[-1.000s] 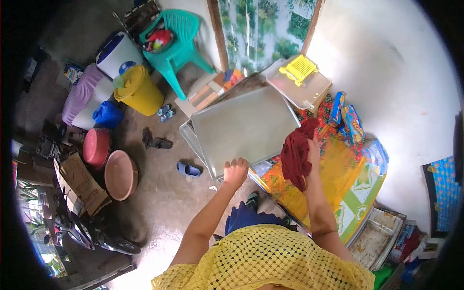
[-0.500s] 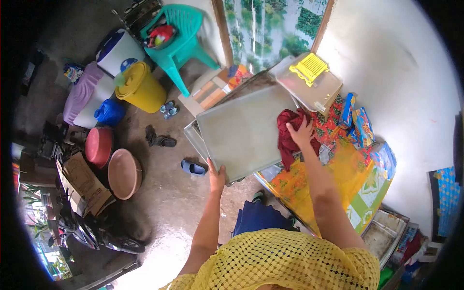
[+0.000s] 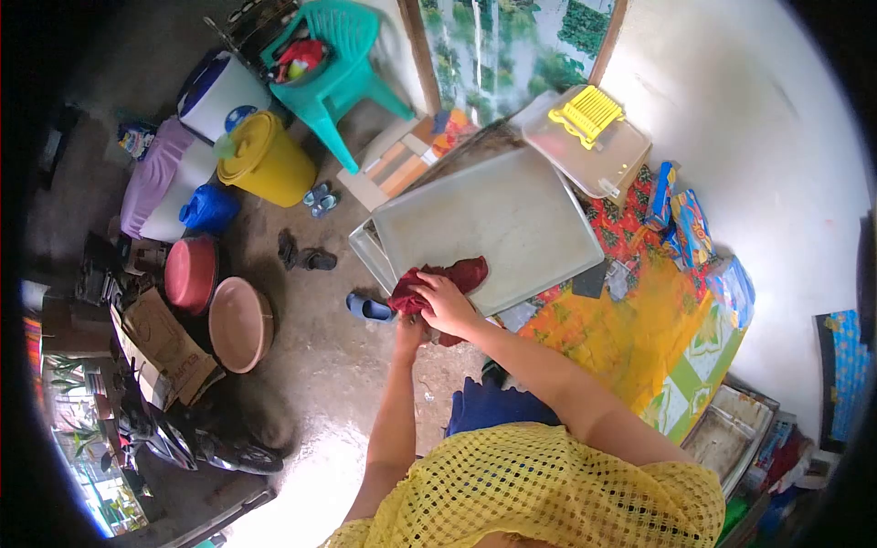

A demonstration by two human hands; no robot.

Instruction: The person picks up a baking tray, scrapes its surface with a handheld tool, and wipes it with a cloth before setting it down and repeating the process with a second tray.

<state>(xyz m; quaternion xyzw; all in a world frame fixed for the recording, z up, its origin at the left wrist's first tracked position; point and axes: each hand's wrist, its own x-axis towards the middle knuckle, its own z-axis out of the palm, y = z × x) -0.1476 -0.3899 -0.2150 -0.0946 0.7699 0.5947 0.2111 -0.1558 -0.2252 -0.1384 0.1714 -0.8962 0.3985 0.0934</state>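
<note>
A large grey metal tray (image 3: 493,210) lies over another tray or frame (image 3: 367,251) whose edge shows at its left. My right hand (image 3: 445,306) is closed on a dark red cloth (image 3: 466,273) and presses it against the near left corner of the tray. My left hand (image 3: 411,332) grips that same corner from below, its fingers partly covered by the cloth.
A table with a yellow and red floral cover (image 3: 594,342) stands at the right, bearing blue packets (image 3: 692,224) and a clear-lidded container (image 3: 594,164) with a yellow rack (image 3: 587,116). Leftward are a green chair (image 3: 333,91), yellow bucket (image 3: 267,160), basins (image 3: 240,324) and slippers (image 3: 369,307).
My right hand has carried the red cloth from the tray's right end to its near left corner, beside my left hand. The tray's right end now shows uncovered.
</note>
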